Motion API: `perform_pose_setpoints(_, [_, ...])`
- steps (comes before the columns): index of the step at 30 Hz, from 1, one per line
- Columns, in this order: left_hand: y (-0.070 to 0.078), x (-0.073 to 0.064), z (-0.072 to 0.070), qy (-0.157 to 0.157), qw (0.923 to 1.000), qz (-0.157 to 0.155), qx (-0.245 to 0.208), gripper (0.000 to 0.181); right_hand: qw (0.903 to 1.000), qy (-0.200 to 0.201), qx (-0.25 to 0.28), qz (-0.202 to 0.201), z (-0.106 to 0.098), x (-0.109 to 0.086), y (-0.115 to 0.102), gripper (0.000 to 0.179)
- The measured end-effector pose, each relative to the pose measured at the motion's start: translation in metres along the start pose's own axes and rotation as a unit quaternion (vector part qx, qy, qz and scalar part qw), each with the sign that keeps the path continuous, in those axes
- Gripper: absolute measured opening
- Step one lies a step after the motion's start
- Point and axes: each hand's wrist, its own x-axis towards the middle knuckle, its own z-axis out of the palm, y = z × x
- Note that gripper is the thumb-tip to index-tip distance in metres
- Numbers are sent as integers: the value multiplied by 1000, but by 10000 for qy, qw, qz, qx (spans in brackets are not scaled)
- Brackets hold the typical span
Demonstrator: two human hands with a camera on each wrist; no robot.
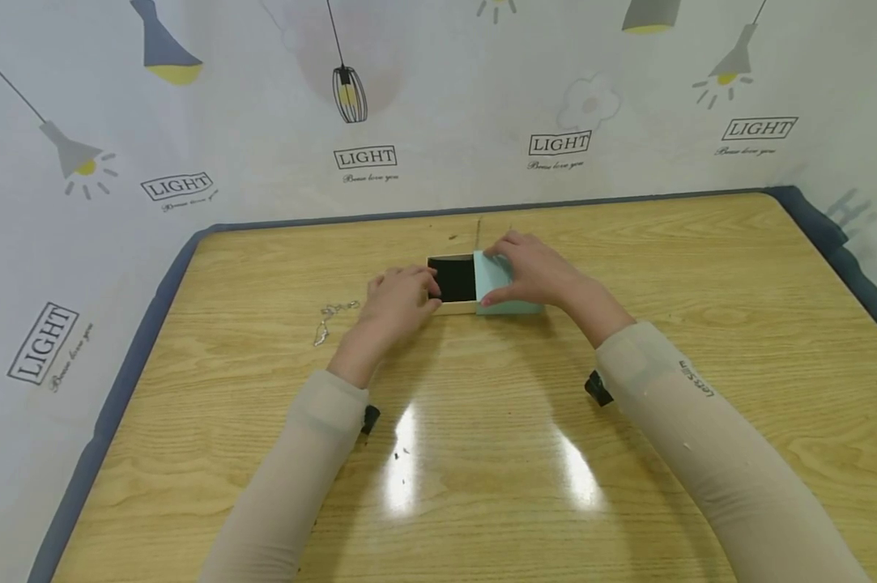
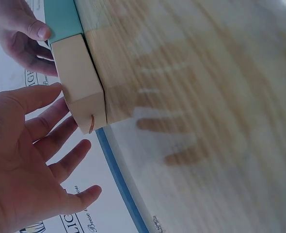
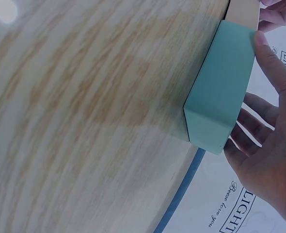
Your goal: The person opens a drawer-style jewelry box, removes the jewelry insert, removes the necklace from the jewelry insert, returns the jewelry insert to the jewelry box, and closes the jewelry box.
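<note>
A small drawer-style gift box lies toward the back of the table, its cream inner tray [image 1: 458, 308] partly out of the left end of a teal sleeve [image 1: 491, 283]. Inside the tray shows a black lining [image 1: 454, 279]. My right hand [image 1: 543, 271] grips the sleeve, thumb at the near edge and fingertips at the far edge. At the tray's left end, my left hand [image 1: 398, 304] holds its edge between thumb and fingers, other fingers spread. A brown ribbon tab [image 2: 91, 124] sticks out of the tray's end face. Left of that hand lies a thin silver chain [image 1: 324, 324].
The wood-grain table [image 1: 482, 453] has a blue-grey border along its back and sides. Behind it rises a wall covering [image 1: 453, 97] printed with lamps and the word LIGHT. Small dark specks [image 1: 402, 455] dot the near tabletop.
</note>
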Motion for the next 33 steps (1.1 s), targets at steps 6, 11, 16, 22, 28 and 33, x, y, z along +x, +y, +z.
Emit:
perform_pose_setpoints(6, [1,2,1,-62,9997,54,220,20,10000,-2,13,2,-1,0,-1,86])
perform_pose_setpoints(11, [1,5,2,-120,9989,62,443,20,10000,13,8,-10,-1,-1,-2,86])
perform_pose_setpoints(16, [2,6,3,-154,9983,98,545,19,10000,-4,-17,2,-1,-1,-2,86])
perform_pose_setpoints(22, [3,6,3,-161,9982,185,549,17,10000,-2,-26,-34,-2,-2,-3,86])
perform_pose_setpoints(28, [5,6,3,-180,9978,194,601,17,10000,-6,0,-16,-2,-2,-3,86])
perform_pose_setpoints(33, [6,6,3,-172,9976,183,648,16,10000,20,4,-55,-2,-2,-2,86])
